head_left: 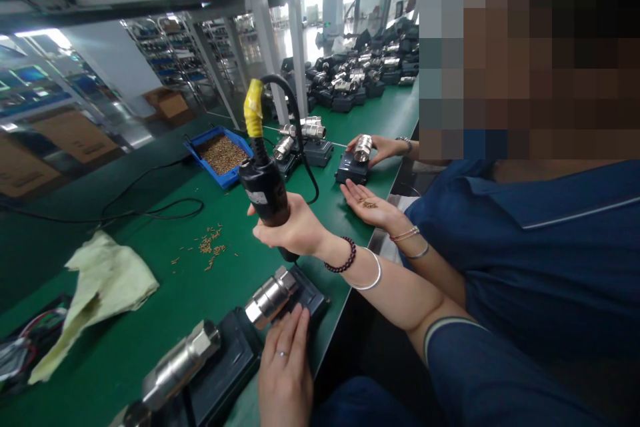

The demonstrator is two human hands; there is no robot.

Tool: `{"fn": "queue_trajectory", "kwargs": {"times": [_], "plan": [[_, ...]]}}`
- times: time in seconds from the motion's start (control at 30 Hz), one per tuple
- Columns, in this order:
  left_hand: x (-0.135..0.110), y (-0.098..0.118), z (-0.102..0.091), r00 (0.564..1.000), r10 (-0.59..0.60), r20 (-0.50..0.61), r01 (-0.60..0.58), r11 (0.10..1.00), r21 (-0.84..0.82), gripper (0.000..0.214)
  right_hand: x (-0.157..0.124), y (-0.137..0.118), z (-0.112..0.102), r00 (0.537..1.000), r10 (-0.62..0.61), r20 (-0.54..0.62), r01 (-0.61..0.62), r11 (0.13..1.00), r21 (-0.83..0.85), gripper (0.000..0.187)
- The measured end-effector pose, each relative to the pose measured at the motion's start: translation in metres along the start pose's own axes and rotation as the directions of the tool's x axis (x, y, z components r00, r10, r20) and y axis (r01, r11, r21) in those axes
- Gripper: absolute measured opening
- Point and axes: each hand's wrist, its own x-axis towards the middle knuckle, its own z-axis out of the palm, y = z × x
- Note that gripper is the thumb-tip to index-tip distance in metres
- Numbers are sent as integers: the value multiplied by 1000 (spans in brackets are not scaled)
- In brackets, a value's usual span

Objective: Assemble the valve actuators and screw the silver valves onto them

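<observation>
My right hand (295, 227) is wrapped round a black electric screwdriver (267, 190), held upright with its cord leaving the top through a yellow-taped sleeve (253, 107). The screwdriver's lower end is over a black housing (310, 293), where my wrist partly hides the view; whether its bit meets a screw I cannot tell. Fingers stretched out, my left hand (287, 367) lies on the near side of that housing, beside its silver metal fitting (270, 297). Another black housing (225, 353) with a silver fitting (183, 363) sits to the left, close against the first.
Loose brass-coloured screws (213, 245) lie on the green tabletop (185, 293), near a blue tray (227, 180) of screws. A pale cloth (107, 273) is at left. A co-worker's open palm (370, 203) holds screws; their other hand (383, 149) touches a housing (351, 167). Many units (350, 80) are piled behind.
</observation>
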Motion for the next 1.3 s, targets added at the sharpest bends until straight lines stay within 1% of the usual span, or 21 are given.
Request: {"fn": "queue_trajectory", "kwargs": {"times": [0.13,0.2,0.27,0.3,0.37,0.43,0.5,0.6,0.67,0.77,0.83,0.93,0.97,1.03,1.07,1.1,1.13,1.2,1.23,1.27,1.3], "plan": [[-6,0,1,999,9,42,-9,1000,-2,51,0,-3,-3,992,34,125,-41,998,55,30],[-7,2,2,1000,-4,27,4,1000,-7,50,4,-5,-6,982,50,180,-69,993,97,36],[-5,5,1,1000,-24,-1,24,1000,-19,51,13,-6,-7,979,40,202,-70,987,144,39],[-4,6,1,999,-34,-16,34,999,-27,52,19,-6,-6,982,20,190,-52,985,164,39],[-1,8,0,999,-43,-27,42,998,-48,51,33,0,3,994,-40,102,19,980,197,37],[-1,8,2,999,-33,-34,30,997,-66,49,47,12,19,996,-91,0,89,972,219,37],[-4,8,8,999,-4,-47,1,997,-74,46,59,30,38,992,-109,-65,121,969,216,35],[-11,6,21,991,0,-133,-7,999,-52,42,71,60,62,990,-96,-108,115,975,189,31],[-13,4,27,984,4,-178,-10,1000,-29,42,75,75,71,989,-84,-123,105,979,176,29],[-8,2,24,984,37,-176,-39,999,-8,38,74,81,74,990,-67,-124,88,982,169,28],[-2,3,17,985,33,-172,-37,999,-23,39,68,71,72,991,-66,-117,86,981,175,28],[8,6,3,982,-14,-189,-14,989,-146,38,53,38,66,990,-87,-110,109,972,208,28],[11,7,-2,979,-67,-195,21,974,-226,36,46,23,63,989,-98,-110,121,967,225,26],[14,8,-14,954,-229,-195,142,914,-380,29,30,-7,58,986,-120,-113,146,955,258,23],[14,7,-21,926,-325,-190,220,877,-428,24,20,-22,54,985,-129,-119,158,948,276,22],[13,5,-29,884,-425,-193,307,841,-445,20,10,-35,51,983,-135,-126,167,940,297,23],[12,3,-37,832,-514,-211,391,811,-435,14,0,-47,48,981,-138,-133,174,930,324,24],[10,-3,-52,734,-625,-265,515,767,-382,4,-19,-66,42,981,-135,-140,180,903,391,24],[9,-6,-58,705,-652,-278,555,752,-355,10,-28,-72,39,982,-132,-135,177,889,422,23],[9,-8,-63,698,-656,-287,572,752,-328,17,-36,-77,37,984,-130,-125,173,877,448,23],[10,-9,-67,713,-638,-290,563,768,-305,23,-42,-80,36,985,-130,-112,168,869,466,23]]}}
